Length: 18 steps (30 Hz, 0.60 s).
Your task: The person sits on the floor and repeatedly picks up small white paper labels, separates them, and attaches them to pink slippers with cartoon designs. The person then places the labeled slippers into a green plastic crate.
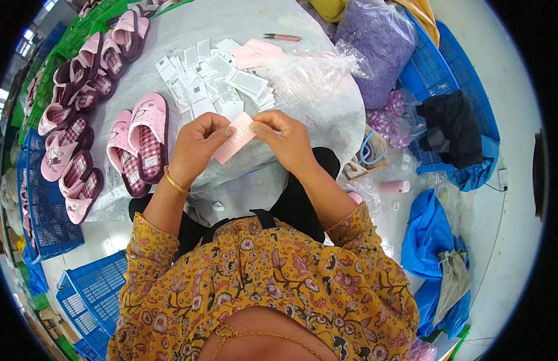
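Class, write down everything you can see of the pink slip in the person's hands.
The pink slip is pale and flat, with straight edges; it looks like paper or thin card. Any markings are too small to read. It slants up to the right, pinched by the left hand and the right hand, seen against the pale table covering.

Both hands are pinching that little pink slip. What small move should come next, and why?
Perhaps bring the slip left toward the near slippers: the left hand and right hand already pinch it, and that pair lies close to the left hand, apart from the row of slippers. That's only a judgement.
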Each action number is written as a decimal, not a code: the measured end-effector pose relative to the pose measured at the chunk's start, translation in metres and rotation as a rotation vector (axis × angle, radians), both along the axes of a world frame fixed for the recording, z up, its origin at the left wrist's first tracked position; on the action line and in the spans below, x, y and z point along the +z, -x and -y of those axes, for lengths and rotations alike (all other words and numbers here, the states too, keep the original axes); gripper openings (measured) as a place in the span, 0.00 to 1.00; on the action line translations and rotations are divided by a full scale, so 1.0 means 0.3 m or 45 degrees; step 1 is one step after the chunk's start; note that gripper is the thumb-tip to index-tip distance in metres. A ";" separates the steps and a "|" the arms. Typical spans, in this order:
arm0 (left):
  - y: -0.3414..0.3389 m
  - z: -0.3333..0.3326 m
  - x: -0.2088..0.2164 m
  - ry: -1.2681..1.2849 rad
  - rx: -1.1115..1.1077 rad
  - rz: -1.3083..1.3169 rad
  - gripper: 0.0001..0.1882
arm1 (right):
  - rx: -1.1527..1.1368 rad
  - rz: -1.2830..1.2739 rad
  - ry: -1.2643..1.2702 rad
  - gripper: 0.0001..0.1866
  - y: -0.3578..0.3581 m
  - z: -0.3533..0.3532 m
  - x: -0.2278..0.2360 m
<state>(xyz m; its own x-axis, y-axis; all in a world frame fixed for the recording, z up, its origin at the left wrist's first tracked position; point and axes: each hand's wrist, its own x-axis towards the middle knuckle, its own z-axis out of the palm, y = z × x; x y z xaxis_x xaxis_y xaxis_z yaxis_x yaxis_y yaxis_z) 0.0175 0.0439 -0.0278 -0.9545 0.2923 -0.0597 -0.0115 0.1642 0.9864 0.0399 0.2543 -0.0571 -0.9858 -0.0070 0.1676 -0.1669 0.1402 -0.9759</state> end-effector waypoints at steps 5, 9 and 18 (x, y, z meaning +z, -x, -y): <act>0.090 -0.036 -0.031 -0.105 0.162 0.064 0.06 | -0.400 -0.325 -0.338 0.09 -0.016 -0.131 -0.065; 0.201 -0.096 -0.037 -0.185 0.176 0.081 0.07 | -0.417 -0.394 -0.635 0.11 0.033 -0.183 -0.080; 0.362 -0.244 -0.010 -0.451 0.114 0.172 0.05 | -0.281 -0.659 -0.971 0.11 0.152 -0.149 -0.073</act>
